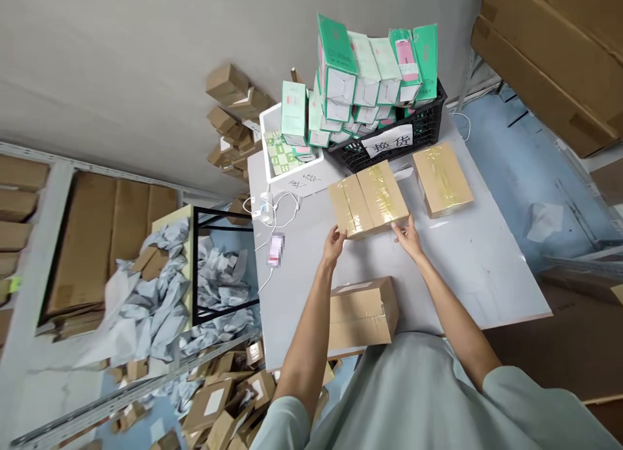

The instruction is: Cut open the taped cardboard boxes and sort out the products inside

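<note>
Two taped brown cartons, a left one (351, 205) and a right one (382, 193), sit side by side near the middle of the white table (292, 294). My left hand (334, 243) grips the near left corner of the pair, fingers at its edge. At the near right corner, my right hand (407, 236) holds the right carton with thumb and fingers. Another taped carton (442, 179) stands to the right. A closed brown box (363, 312) lies at the table's near edge, between my forearms.
A black crate (428, 126) piled with green and white boxes stands at the table's back, beside a white bin (292, 180). A phone (275, 250) with white cables lies left. Parcels (209, 404) heap below the table, lower left.
</note>
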The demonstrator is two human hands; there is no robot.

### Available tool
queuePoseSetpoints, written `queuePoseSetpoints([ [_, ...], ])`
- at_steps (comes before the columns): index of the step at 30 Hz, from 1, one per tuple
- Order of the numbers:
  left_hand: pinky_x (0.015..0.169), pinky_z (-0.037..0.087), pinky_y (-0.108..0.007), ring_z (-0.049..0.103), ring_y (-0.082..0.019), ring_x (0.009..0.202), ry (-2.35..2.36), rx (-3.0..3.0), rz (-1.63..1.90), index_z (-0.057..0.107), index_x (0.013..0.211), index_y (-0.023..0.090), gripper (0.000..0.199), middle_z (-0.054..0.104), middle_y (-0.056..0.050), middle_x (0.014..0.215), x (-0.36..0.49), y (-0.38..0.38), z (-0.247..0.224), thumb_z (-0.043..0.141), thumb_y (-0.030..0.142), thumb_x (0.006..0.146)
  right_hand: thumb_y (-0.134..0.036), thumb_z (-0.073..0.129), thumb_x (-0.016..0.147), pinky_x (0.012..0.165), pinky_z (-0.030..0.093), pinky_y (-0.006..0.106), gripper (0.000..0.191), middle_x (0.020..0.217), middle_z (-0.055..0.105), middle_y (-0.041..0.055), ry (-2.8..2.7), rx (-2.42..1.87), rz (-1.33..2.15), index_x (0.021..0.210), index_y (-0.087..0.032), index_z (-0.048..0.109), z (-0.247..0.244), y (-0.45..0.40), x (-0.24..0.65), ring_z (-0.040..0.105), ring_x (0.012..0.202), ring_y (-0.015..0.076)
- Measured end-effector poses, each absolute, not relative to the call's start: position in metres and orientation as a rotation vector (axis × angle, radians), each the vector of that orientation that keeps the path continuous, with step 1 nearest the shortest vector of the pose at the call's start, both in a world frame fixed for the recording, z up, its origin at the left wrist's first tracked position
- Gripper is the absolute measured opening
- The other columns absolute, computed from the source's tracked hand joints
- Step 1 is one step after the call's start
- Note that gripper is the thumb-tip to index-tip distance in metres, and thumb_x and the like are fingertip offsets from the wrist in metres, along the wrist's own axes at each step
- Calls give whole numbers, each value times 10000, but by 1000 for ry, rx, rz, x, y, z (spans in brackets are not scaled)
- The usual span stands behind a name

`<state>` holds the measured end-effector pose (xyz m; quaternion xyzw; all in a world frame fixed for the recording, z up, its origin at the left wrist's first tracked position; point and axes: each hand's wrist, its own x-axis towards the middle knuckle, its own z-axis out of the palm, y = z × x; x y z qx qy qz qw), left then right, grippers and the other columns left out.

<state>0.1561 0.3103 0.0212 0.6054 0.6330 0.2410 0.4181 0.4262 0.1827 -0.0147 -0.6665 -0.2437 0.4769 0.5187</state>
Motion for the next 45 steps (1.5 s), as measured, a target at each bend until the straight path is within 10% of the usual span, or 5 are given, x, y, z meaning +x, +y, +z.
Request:
queuePoseSetpoints([
  [7, 1159, 605, -479, 793, -284, 1244, 1650, 1418, 580, 656, 1541, 149, 590, 800, -202, 1346, 212, 298, 10, 769, 453, 1048, -707, 708, 959, 838, 658, 368, 1101, 1101, 848, 61, -615, -1674, 1077, 1832, -177, 298, -45, 145, 464, 846, 834, 261],
  [14, 1288, 515, -514, 632, -355, 1554, 1671, 1397, 700, 481, 1707, 177, 794, 587, -280, 1693, 220, 257, 14, 753, 555, 1064, -633, 744, 927, 1196, 551, 625, 865, 1342, 756, 206, -780, -2123, 768, 1614, -132, 581, -76, 27, 457, 714, 1285, 410],
  [25, 1410, 355, -631, 510, -403, 1633, 1515, 1844, 722, 542, 1673, 210, 845, 581, -240, 1692, 74, 146, 48, 624, 785, 1058, -310, 694, 817, 1155, 554, 493, 686, 1363, 745, 231, -781, -2489, 759, 1470, -102, 677, -63, -48, 414, 696, 1249, 350],
  [33, 1410, 345, -673, 478, -427, 1662, 1409, 1899, 707, 526, 1706, 251, 942, 561, -226, 1717, -24, 93, 39, 593, 892, 1019, -422, 695, 836, 819, 606, 333, 345, 817, 718, 1, -715, -2160, 718, 1049, -161, 769, 3, -24, 409, 664, 792, 197],
  [45, 1410, 329, -691, 335, -467, 1754, 978, 1796, 571, 623, 1666, 309, 924, 417, -198, 1835, -42, 90, 16, 742, 873, 945, -697, 504, 1156, 820, 519, 328, 583, 1019, 819, 91, -1915, -1992, 784, 1165, -196, 802, 166, 34, 286, 734, 906, 255],
])
